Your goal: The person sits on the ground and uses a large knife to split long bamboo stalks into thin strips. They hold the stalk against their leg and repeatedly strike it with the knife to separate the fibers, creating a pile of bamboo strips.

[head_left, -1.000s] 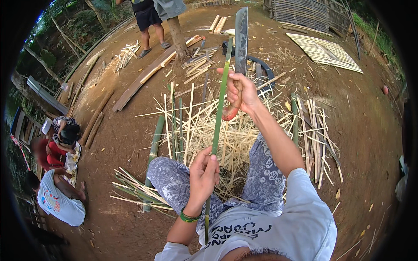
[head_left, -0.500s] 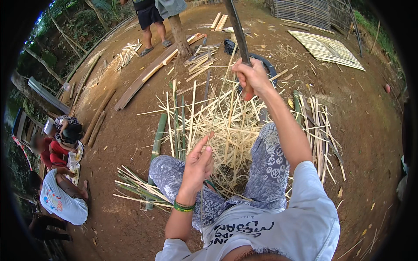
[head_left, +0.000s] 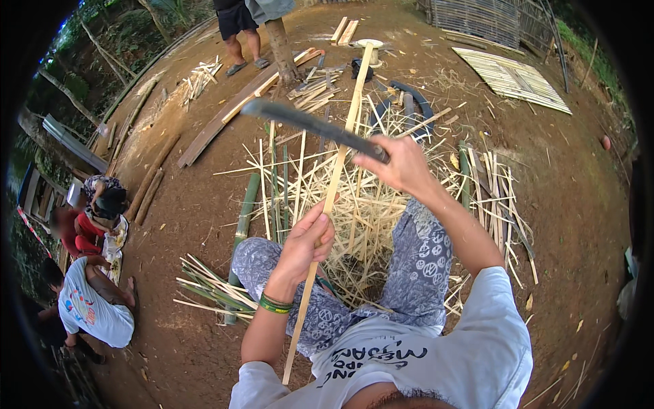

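Pinching a pale strip [head_left: 336, 178] slantwise abv. sliver pile [head_left: 373, 201], L hand [head_left: 306, 240] has its grip closed abt. mid-strip, R hand [head_left: 403, 163] grip wrapped rd. big knife's [head_left: 300, 123] handle, blade crossing strip.

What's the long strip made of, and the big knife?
The strip looks like bare split bamboo: pale, thin, unpainted, though plain wood is possible. The knife probably has a dull steel blade: it's dark grey, but blur hides its exact finish.

Pinching with left hand [head_left: 308, 243], with left arm [head_left: 264, 337] bent, making a fist with right hand [head_left: 400, 163], with right arm [head_left: 470, 225] stretched forward
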Available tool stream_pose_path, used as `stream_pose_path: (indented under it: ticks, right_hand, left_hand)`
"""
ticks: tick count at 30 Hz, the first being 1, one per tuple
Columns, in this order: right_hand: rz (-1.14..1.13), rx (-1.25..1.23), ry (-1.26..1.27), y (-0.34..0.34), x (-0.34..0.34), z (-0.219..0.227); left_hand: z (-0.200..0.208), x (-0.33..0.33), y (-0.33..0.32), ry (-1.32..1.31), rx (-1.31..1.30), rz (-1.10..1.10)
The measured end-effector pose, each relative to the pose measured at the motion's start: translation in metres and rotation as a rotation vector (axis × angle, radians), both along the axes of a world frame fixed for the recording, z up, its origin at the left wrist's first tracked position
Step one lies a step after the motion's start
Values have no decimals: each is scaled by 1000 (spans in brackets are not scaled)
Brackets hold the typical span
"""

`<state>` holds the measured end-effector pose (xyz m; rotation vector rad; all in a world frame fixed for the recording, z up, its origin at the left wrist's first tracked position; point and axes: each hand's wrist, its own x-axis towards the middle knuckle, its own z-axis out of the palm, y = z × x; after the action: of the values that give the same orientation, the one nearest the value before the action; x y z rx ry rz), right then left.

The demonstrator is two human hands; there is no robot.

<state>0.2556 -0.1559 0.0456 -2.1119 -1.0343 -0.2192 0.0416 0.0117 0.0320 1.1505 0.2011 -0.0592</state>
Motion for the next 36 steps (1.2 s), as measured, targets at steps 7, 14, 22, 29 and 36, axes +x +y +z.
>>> stream_pose_path:
  ticks: [7, 14, 22, 29, 36]
  right_hand:
    - [16, 33, -430, -11, -25, -11]
    - [-61, 17, -141, -34, 7, 13]
    - [81, 220, 302, -32, -22, 12]
    - [260, 300, 616, -23, -55, 13]
    - [118, 150, 86, -24, -49, 9]
  left_hand:
    - [-1, 1, -17, -86, 47, -18]
    - [-18, -23, -20, -120, 176, -82]
    - [-30, -47, -21, -58, 185, -132]
    - [-35, -7, -20, -297, 69, -128]
    - [-6, 27, -39, -256, -104, -35]
